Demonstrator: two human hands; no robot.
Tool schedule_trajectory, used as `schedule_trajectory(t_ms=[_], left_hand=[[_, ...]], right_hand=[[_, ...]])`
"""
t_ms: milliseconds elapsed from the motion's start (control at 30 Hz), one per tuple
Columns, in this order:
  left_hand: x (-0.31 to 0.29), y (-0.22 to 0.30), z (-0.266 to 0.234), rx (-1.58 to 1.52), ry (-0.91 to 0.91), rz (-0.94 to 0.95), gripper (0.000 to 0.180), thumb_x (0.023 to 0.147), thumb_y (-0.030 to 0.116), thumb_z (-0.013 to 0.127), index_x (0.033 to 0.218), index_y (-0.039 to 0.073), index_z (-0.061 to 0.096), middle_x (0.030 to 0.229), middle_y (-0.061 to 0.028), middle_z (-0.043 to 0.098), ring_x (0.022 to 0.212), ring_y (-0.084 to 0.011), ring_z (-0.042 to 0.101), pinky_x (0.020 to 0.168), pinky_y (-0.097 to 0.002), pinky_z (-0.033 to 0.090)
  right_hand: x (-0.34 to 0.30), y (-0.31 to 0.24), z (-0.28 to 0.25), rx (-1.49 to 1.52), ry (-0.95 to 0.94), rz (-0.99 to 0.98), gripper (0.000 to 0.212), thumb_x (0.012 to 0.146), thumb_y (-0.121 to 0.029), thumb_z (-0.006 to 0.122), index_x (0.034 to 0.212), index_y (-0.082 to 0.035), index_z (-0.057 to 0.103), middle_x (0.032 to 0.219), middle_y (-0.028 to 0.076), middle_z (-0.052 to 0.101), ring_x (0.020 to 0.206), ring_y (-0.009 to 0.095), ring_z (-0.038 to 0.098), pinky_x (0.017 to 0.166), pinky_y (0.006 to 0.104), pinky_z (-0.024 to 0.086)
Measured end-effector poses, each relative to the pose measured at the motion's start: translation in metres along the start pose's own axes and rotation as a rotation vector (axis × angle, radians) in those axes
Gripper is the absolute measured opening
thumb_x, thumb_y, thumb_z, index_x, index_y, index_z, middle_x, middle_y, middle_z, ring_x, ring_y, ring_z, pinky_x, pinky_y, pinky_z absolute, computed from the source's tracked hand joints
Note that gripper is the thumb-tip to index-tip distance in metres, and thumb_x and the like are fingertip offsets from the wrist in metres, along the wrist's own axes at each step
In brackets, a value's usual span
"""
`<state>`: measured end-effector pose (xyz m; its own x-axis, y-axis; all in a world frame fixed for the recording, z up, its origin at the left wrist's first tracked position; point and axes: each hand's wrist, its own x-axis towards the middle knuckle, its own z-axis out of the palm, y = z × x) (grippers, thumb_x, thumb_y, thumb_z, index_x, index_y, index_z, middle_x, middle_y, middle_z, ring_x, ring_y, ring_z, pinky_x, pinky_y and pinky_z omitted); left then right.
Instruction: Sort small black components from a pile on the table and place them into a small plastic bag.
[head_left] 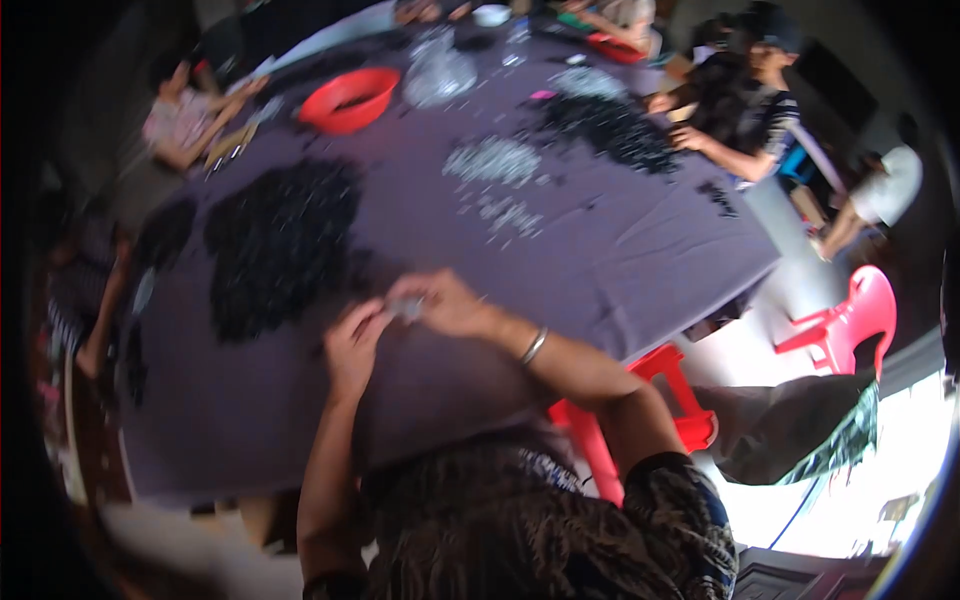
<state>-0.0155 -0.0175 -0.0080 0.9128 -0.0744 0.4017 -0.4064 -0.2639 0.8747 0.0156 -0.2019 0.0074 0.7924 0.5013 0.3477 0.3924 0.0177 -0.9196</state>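
My left hand (352, 348) and my right hand (450, 304) meet above the dark cloth-covered table, near its front side. The fingers of both are drawn together in a pinch. Between the right fingers shows a small pale, translucent piece (407, 307), too blurred to name. Whatever the left fingertips hold is too small to make out. Just beyond my left hand spreads a wide heap of small black pieces (280, 250). Farther off, in the table's middle, lies a pile of small whitish translucent pieces (492, 160), with more scattered on its near side.
A red basin (350, 100) stands at the far left beside a translucent plastic bag (440, 75). Another black heap (610, 130) lies at the far right before a person in a dark cap (755, 110). Other people sit around the table. A red chair (865, 320) stands right.
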Motion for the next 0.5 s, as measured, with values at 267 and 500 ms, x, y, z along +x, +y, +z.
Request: schedule_trajectory(t_ms=[267,500], left_hand=[[0.011,0.005,0.005,-0.271,0.057,-0.019,0.014,0.080,-0.005,0.062,0.094,-0.002,0.064,0.087,-0.0045,0.062,0.072,-0.0082,0.059,0.063,-0.0205,0.049],[0.005,-0.001,-0.002,-0.402,0.056,-0.009,0.018,0.080,-0.004,0.064,0.097,-0.001,0.064,0.088,-0.0050,0.061,0.076,-0.0103,0.060,0.065,-0.0213,0.050]], right_hand=[[0.004,0.006,-0.017,0.025,0.073,0.050,0.019,0.080,0.008,0.043,0.087,0.001,0.059,0.075,0.000,0.057,0.067,0.006,0.053,0.060,0.0212,0.044],[0.003,-0.005,-0.008,-0.089,0.026,0.154,0.008,0.088,-0.004,0.051,0.090,-0.003,0.059,0.078,-0.004,0.056,0.066,0.002,0.049,0.056,0.0189,0.040]])
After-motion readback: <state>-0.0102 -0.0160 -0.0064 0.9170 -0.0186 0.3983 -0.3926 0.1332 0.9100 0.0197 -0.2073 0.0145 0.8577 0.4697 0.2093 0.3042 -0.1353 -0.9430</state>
